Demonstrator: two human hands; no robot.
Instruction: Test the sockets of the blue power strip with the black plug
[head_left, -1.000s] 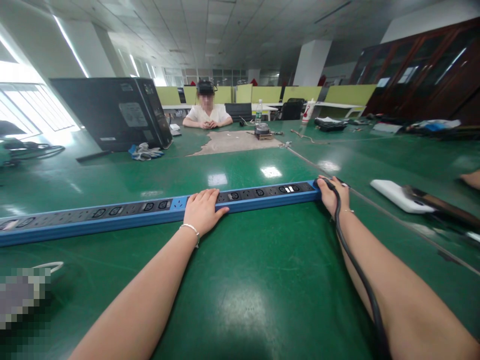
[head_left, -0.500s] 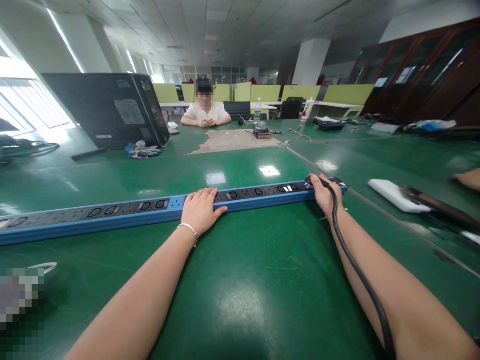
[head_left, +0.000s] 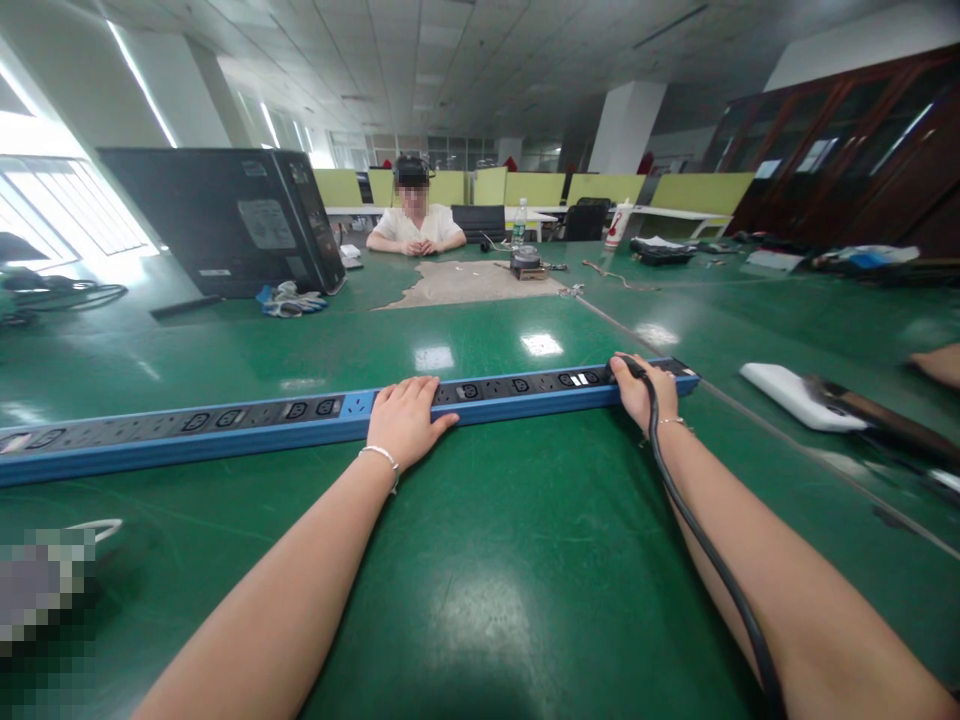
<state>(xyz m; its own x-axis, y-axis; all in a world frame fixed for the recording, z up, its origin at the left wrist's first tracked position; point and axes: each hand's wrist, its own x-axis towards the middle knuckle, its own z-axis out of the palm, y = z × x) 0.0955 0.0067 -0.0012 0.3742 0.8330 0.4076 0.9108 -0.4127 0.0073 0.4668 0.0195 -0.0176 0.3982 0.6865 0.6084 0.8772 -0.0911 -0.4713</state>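
Power strip, one, cut off at left; left hand lies across it, fingers outstretched; right hand grips one black cable, end hidden.

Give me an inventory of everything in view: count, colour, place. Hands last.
Table: one, green, foreground
Strip: one, blue and black, across the table
Cable: one, black, right foreground
Computer case: one, black, back left
Gloves: count unclear, grey and blue, by the computer case
Bottle: one, clear, back centre
Cup: one, white and red, right of the bottle
White block: one, white, right side
Person: one, white top, across the table
Chairs: at least two, black, background
Partitions: several, yellow-green, background
Cabinet: one, dark red-brown, far right
Pixelated item: one, greyish, near left
Left hand: one, bare, on the strip
Right hand: one, bare, holding the cable's end at the strip's right part
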